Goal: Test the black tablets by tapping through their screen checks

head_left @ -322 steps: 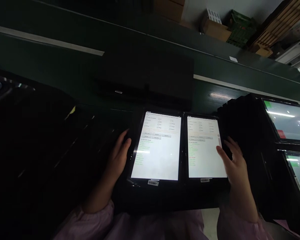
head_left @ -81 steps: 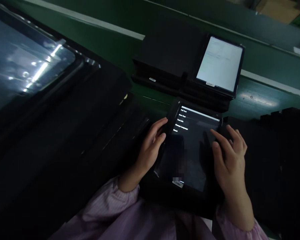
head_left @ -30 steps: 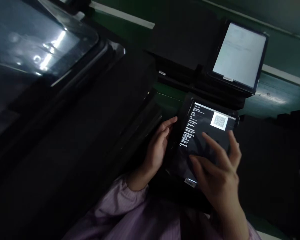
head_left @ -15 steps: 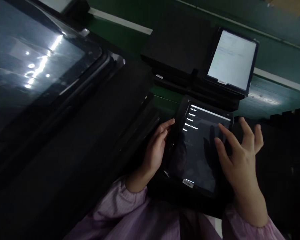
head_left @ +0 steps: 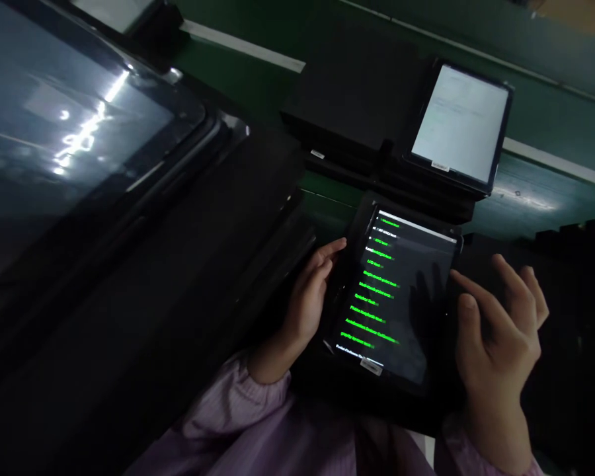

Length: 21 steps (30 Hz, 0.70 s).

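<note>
A black tablet (head_left: 401, 297) lies face up in front of me, its dark screen filled with a list of mostly green text lines. A small white label sticks to its lower edge. My left hand (head_left: 310, 297) rests along the tablet's left side, fingers stretched out and nothing gripped. Over the right edge hovers my right hand (head_left: 500, 330), fingers spread, the index fingertip close to the screen's border. Whether that fingertip touches the glass I cannot tell. A dark hand reflection shows on the screen.
Behind, a second tablet (head_left: 461, 122) with a lit white screen sits on dark stacked trays (head_left: 347, 99). A large glossy screen (head_left: 79, 132) fills the upper left. The green surface (head_left: 242, 73) carries white lines, and dark blocky shapes (head_left: 570, 264) stand at the right.
The tablet's screen has switched from a short white menu to a long, mostly green list. My right hand has drawn back right and slightly down. My left hand stays put.
</note>
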Available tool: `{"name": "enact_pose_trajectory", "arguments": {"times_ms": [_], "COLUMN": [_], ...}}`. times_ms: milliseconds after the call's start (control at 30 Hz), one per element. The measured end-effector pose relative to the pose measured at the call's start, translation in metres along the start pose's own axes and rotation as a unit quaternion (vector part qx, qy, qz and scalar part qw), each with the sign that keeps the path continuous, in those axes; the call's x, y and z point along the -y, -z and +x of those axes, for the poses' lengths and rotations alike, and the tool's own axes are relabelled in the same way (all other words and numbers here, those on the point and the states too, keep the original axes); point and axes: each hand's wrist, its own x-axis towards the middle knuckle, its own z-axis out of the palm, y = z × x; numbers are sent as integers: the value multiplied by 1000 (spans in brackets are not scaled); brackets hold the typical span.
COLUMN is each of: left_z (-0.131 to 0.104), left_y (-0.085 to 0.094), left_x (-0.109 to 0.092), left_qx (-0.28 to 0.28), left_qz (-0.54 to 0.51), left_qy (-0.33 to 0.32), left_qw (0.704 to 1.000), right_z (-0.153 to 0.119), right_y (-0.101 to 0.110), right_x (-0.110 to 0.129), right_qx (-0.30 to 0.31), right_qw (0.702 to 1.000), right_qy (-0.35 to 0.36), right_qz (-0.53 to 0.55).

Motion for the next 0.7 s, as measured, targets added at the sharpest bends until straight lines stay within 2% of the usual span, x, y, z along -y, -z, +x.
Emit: {"name": "enact_pose_trajectory", "arguments": {"times_ms": [367, 700], "left_z": [-2, -4], "left_y": [0, 0], "left_x": [0, 0], "left_qx": [1, -3], "left_qz": [5, 15], "left_qy": [-15, -13], "left_qw": [1000, 1000], "right_z": [-6, -8], "right_y": [-10, -10], "right_x": [-1, 0], "right_qx": [75, 86], "right_qw": [996, 995], "right_qy": [46, 57], "right_qz": [4, 1]}}
